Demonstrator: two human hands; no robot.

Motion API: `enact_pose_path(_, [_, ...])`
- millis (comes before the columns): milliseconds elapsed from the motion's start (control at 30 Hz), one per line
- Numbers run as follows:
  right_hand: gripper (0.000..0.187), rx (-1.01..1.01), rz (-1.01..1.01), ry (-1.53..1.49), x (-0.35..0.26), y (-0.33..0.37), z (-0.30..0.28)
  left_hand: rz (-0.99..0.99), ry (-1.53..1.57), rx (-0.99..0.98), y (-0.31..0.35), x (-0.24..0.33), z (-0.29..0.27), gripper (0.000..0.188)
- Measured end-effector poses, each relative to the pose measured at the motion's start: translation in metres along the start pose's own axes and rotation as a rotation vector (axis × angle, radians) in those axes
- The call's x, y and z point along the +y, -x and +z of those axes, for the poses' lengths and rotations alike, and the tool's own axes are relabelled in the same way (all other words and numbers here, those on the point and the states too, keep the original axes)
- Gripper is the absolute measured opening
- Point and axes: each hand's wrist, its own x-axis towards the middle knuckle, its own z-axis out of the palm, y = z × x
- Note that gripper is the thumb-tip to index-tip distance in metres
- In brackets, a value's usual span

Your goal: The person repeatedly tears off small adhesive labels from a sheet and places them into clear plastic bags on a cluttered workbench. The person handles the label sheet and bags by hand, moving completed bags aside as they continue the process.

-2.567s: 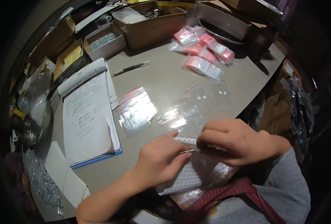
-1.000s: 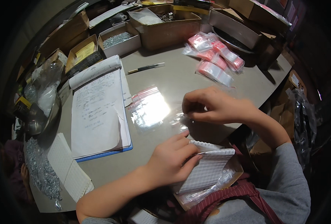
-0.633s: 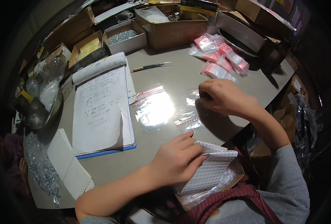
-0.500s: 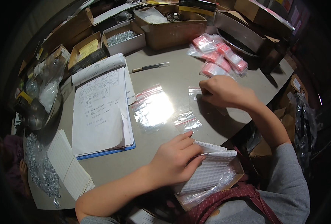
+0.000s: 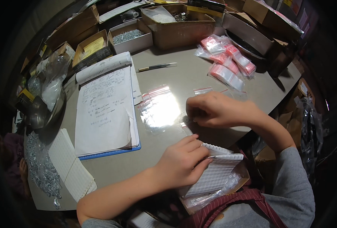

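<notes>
My left hand [image 5: 183, 161] is closed on a folded sheet of small printed labels [image 5: 214, 171], above an open cardboard box [image 5: 240, 182] near my body. Inside that box lie clear plastic bags with small white rings [image 5: 229, 181]. My right hand [image 5: 219, 110] is curled low over the table, its fingers pinched together; what they hold, if anything, is hidden. Just under its fingertips shows part of a small clear zip bag [image 5: 186, 128]. Another small zip bag [image 5: 203, 91] lies beyond the knuckles. Left of the right hand is a stack of shiny clear zip bags [image 5: 160, 110].
A blue clipboard with handwritten papers [image 5: 103, 114] lies on the left, a pen [image 5: 157, 67] beyond it. Bundles of red-topped zip bags [image 5: 227, 60] lie far right. Several boxes, one with screws [image 5: 128, 36], line the back. Bagged metal parts [image 5: 41, 167] and label sheets [image 5: 70, 165] sit far left.
My right hand has come nearer and to the left, from the farther zip bag to the one near the label sheet, now mostly covering it. My left hand keeps its hold.
</notes>
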Motion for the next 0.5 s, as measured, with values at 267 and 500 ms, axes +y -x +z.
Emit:
enact_pose_path(267, [0.021,0.023,0.248,0.289,-0.009,0.000,0.005,0.005,0.042,-0.022,-0.003,0.000,-0.001,0.016])
enact_pose_path(500, [0.029,0.187,0.151,-0.038,0.019,0.051,-0.031,0.158,0.112,-0.035,-0.007,0.000,-0.005,0.018])
